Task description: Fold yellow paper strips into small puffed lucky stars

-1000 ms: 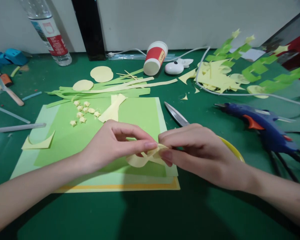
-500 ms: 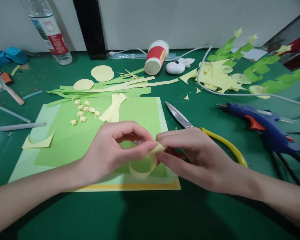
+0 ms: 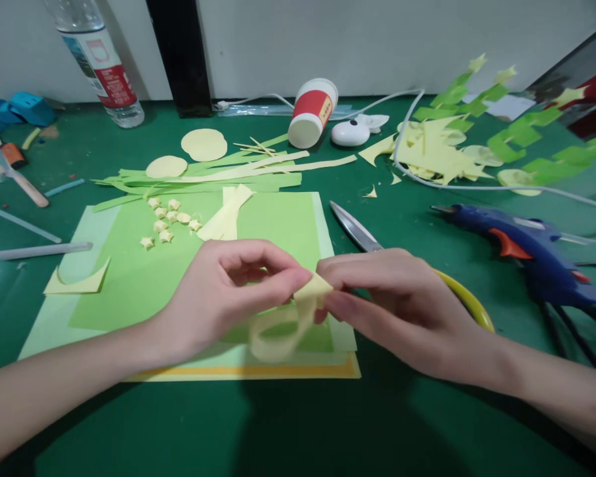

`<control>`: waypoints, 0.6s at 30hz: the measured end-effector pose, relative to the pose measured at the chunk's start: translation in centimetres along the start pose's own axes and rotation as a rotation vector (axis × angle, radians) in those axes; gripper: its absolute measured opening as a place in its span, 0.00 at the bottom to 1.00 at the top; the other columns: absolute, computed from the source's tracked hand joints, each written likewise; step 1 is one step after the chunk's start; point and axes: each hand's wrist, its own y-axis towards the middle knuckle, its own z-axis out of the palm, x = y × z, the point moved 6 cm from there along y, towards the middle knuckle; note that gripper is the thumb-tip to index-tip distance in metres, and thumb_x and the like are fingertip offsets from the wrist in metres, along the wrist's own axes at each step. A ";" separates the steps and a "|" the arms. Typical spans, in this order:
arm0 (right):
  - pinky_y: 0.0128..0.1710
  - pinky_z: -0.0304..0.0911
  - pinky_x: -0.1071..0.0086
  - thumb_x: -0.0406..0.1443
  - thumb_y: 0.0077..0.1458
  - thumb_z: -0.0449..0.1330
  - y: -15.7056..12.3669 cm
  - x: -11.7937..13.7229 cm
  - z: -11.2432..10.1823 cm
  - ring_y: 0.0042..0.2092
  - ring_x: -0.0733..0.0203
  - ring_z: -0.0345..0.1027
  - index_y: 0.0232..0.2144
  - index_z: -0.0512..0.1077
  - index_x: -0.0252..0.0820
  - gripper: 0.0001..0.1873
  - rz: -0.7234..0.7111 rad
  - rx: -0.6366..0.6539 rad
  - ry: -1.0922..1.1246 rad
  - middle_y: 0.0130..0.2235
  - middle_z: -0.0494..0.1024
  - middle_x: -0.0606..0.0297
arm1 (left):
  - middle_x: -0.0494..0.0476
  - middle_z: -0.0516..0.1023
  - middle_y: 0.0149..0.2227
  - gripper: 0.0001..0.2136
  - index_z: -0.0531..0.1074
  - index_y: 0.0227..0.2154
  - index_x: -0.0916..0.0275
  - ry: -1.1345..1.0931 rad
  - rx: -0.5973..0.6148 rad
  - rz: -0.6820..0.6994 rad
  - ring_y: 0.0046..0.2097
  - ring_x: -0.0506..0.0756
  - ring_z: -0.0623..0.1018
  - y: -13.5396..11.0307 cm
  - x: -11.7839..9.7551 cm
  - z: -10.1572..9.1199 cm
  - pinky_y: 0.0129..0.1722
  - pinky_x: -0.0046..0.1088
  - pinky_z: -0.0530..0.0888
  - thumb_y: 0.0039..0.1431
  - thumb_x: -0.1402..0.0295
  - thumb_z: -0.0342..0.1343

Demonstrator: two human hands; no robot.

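Between my two hands is a pale yellow paper strip (image 3: 314, 289), folded at its top end, with a blurred loop hanging below. My left hand (image 3: 233, 291) pinches the folded end between thumb and fingertips. From the other side, the thumb and fingers of my right hand (image 3: 392, 305) close on the same fold. Under them lies a stack of sheets topped by green paper (image 3: 144, 291). Small folded paper stars (image 3: 165, 236) and crossed yellow strips (image 3: 226, 215) rest on it. Scissors (image 3: 352, 225) with yellow handles lie partly behind my right hand.
A blue glue gun (image 3: 521, 238) stands at right. Behind it are yellow paper scraps (image 3: 434, 152) inside a white cable (image 3: 477, 187). A tipped paper cup (image 3: 312, 114), white earbud-like case (image 3: 350, 132), water bottle (image 3: 106, 73), paper circles (image 3: 203, 144) and green strips (image 3: 208, 179) line the back.
The fold between my fingertips shows more now, as my right fingers have shifted slightly right. The hanging loop has swung left and blurred. My left hand has hardly moved.
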 end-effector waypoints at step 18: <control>0.23 0.61 0.75 0.27 0.49 0.57 0.1 1.4 -1.7 0.28 0.68 0.65 0.26 0.70 0.41 0.06 -0.243 -0.172 -0.255 0.28 0.71 0.64 | 0.49 0.74 0.25 0.08 0.73 0.25 0.64 -0.176 0.214 -0.271 0.29 0.46 0.73 0.4 1.8 1.4 0.30 0.20 0.69 0.54 0.67 0.53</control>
